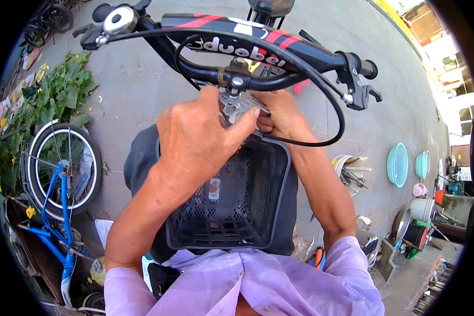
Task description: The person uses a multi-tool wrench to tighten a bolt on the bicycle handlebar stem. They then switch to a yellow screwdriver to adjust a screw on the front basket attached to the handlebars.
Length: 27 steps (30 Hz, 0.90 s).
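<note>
A black handlebar [258, 82] with a printed black-and-red pad, silver bell [119, 21], brake levers and looping cable spans the top. Beneath its stem clamp [237, 83], my left hand [192, 131] is closed at the silver metal bracket [229, 100], thumb pressed toward it, fingertips partly hidden. My right hand [279, 113], just right of it under the cable, pinches a flat silver metal piece [260, 105] whose shape is partly hidden. A black plastic basket [268, 221] sits below both hands, against my dark-clothed legs.
A blue bicycle [67, 210] and leafy plants [63, 89] are at left on the paved ground [121, 89]. At right are a bucket of rods and tools [347, 174], turquoise basins [397, 163] and assorted pots and containers [421, 208].
</note>
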Each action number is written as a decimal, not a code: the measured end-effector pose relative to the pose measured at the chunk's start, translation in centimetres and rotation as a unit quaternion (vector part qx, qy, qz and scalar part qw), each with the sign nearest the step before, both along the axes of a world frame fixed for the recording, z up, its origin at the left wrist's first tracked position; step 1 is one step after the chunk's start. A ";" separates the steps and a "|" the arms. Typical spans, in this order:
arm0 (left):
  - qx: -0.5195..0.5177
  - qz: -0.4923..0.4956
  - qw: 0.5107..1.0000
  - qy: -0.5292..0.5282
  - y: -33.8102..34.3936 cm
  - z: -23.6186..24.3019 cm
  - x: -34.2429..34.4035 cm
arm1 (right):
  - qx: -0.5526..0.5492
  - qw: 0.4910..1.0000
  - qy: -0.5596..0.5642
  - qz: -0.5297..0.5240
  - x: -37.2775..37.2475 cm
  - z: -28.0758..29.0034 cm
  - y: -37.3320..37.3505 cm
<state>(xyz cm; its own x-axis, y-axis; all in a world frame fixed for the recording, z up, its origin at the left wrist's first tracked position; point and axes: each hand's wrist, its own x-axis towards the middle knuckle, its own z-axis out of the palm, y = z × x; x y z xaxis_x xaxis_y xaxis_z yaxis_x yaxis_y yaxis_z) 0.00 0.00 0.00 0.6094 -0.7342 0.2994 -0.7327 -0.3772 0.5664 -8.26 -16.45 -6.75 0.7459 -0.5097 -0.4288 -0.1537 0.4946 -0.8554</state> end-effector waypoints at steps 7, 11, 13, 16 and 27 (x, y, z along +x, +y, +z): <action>0.019 -0.002 0.992 0.127 0.2 0.3 1.1 | -0.005 1.000 -0.007 -0.001 -1.9 4.1 0.0; -0.003 -0.012 0.987 0.159 0.7 0.2 1.4 | -0.019 1.000 -0.008 0.018 -3.1 5.6 0.4; -0.014 -0.013 0.984 0.179 0.8 0.1 1.7 | -0.033 0.999 -0.005 0.026 -3.2 6.4 0.5; -0.027 -0.021 0.979 0.202 0.9 -0.2 2.0 | -0.032 0.998 -0.029 0.055 -3.5 6.5 0.5; -0.073 -0.046 0.967 0.239 0.7 -1.3 2.6 | -0.043 0.996 0.013 0.077 -3.2 7.1 0.6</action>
<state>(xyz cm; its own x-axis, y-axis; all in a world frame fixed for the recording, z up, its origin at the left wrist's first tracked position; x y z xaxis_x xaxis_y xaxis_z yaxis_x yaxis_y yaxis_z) 2.61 0.66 -1.28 0.6380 -0.7630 0.1043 -0.4006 -0.2132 0.8911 -11.44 -15.82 0.35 0.8071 -0.4251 -0.4097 -0.2459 0.3889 -0.8879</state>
